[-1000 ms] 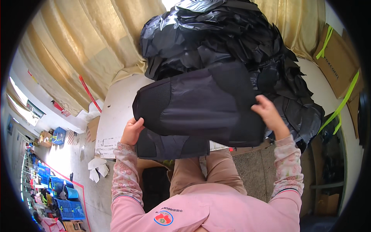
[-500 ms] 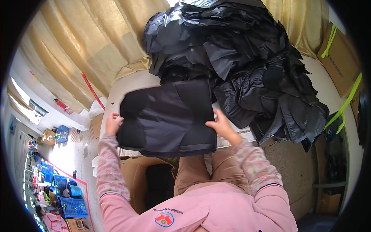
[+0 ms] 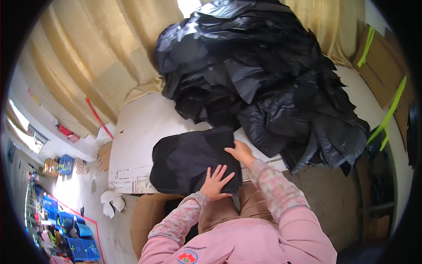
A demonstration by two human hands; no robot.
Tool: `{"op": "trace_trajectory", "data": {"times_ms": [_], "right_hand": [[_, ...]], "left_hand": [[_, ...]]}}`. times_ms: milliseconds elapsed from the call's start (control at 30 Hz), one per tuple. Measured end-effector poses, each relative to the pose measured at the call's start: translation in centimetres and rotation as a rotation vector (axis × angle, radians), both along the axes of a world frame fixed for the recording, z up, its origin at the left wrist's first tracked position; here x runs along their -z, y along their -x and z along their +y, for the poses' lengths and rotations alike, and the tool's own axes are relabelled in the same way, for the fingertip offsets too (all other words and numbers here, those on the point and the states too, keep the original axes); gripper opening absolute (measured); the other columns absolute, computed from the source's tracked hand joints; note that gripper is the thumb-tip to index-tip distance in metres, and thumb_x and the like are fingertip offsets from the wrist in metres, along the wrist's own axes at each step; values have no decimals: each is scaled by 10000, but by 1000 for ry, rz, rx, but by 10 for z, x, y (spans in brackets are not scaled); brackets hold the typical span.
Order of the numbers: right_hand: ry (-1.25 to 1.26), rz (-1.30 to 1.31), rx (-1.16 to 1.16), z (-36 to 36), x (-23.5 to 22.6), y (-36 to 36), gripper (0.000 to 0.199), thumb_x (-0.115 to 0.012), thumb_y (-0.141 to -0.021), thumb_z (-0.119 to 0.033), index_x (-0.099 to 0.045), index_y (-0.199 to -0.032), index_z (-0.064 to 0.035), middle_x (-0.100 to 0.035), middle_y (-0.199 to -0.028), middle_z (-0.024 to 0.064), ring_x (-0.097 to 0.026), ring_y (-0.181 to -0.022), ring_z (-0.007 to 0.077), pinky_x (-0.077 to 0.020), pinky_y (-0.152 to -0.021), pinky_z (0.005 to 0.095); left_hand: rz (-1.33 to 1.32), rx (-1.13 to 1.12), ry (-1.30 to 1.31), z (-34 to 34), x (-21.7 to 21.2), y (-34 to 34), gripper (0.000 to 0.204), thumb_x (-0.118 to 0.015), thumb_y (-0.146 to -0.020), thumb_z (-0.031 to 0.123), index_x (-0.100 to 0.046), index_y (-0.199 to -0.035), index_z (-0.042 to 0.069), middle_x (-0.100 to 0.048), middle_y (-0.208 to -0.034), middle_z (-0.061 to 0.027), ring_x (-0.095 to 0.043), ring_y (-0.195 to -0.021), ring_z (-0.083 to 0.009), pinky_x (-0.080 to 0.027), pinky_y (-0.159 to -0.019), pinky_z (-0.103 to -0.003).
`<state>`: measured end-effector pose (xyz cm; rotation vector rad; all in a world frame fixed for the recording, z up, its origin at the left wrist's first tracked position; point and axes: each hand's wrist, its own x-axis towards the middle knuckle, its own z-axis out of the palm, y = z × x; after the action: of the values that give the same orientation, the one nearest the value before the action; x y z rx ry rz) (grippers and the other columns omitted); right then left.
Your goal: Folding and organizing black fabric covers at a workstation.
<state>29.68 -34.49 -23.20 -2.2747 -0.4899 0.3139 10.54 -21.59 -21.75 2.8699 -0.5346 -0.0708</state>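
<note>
A stack of flat black fabric pieces [image 3: 187,154] lies at the table's near edge, overhanging it slightly in front of my lap. My left hand [image 3: 215,182] rests flat on the stack's near right part, fingers spread. At the right edge of the stack is my right hand [image 3: 241,152], its thumb on top and its fingers curled at the side, partly hidden. Behind and to the right rises a large heap of loose black fabric pieces [image 3: 263,66], some shiny and crumpled.
The white table [image 3: 132,145] has a worn front edge. Below it stands an open cardboard box [image 3: 147,215]. A beige curtain [image 3: 105,48] hangs behind. Cardboard [image 3: 382,66] with yellow-green straps leans at the right. Blue crates [image 3: 81,248] stand on the floor far left.
The stack has come down onto the table and toward me. My left hand has left the stack's left edge and moved right, now lying flat on top. My right hand stays at the right edge.
</note>
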Motion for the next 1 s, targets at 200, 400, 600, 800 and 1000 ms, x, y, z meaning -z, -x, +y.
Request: {"op": "trace_trajectory", "data": {"times_ms": [200,400,600,800,1000], "right_hand": [[-739,-130,163,34,-50,-66,189,-683,-849,-178,-673,-961,-26,-697,-918,141,-676,-817,265,-520,-740,362],[-280,-845,359,-129,-110,-62,118,-673,-799,-123,-674,-913,-94,-653,-935,110,-595,-961,320,-467,-845,410],[310,-624,962,-374,-67,-96,564,-775,-742,-135,-521,-1240,-65,-473,-1360,200,-383,-1334,402,-343,-1108,449],[370,-591,727,-407,-75,-142,331,-729,-807,-225,-661,-1119,-139,-370,-1496,169,-293,-1409,387,-281,-1138,505],[592,-320,733,-404,-75,-187,409,-634,-888,-329,-639,-1222,-93,-355,-1526,102,-187,-1464,332,-191,-1128,632]], "left_hand": [[10,-138,85,-4,28,-6,918,-768,-707,396,-336,-1505,263,-197,-1595,-138,-171,-1473,-346,-105,-1135,-643],[15,-177,72,-5,16,-5,892,-761,-725,412,-350,-1499,244,-208,-1591,-140,-180,-1468,-355,-89,-1136,-642],[5,-130,77,-10,16,-14,919,-729,-732,562,-358,-1494,206,-185,-1593,-164,-152,-1471,-367,-83,-1123,-653],[216,-92,262,13,-3,-15,862,-678,-777,625,-395,-1476,207,-161,-1585,-220,-83,-1481,-394,-17,-1140,-625],[230,-113,366,4,-31,-16,725,-664,-828,563,-466,-1428,208,-209,-1567,-224,-116,-1474,-405,-71,-1144,-617]]}}
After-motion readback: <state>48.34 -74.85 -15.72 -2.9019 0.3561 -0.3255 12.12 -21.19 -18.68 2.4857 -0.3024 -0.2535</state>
